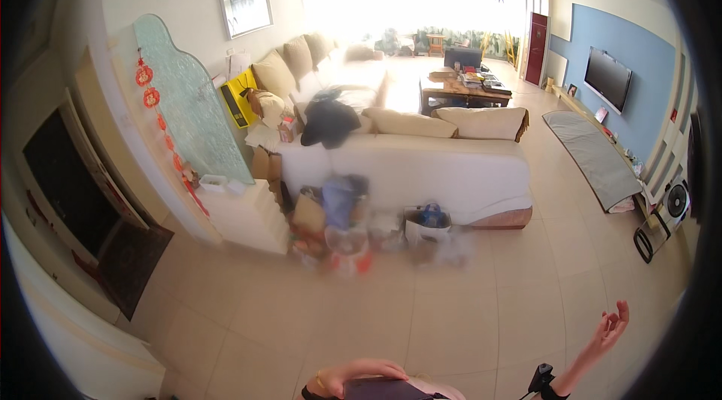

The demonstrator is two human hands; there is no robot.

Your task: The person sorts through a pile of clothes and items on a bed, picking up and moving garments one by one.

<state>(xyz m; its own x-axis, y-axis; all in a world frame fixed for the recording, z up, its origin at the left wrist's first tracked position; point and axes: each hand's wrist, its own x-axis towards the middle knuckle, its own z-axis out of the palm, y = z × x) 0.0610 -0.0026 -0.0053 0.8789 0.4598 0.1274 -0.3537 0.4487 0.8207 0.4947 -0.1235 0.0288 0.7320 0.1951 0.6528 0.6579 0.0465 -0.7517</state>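
At the bottom of the head view, my left hand (361, 373) rests over the top of a dark purple object (389, 390) close to my body; a bracelet and a black strap circle that wrist. Whether its fingers grip the object cannot be made out. My right hand (612, 324) is raised at the lower right, fingers partly curled and apart, holding nothing. A small black device (542, 374) is strapped to the right wrist. Beyond both hands lies the tiled floor (451, 315).
A cream sofa (406, 168) stands ahead, with bags and boxes behind it, including a white bag (420, 230). A white cabinet (248, 219) and a dark doormat (135, 264) are at left. A folding hand trolley (657, 230) and a grey mat (592, 157) are at right.
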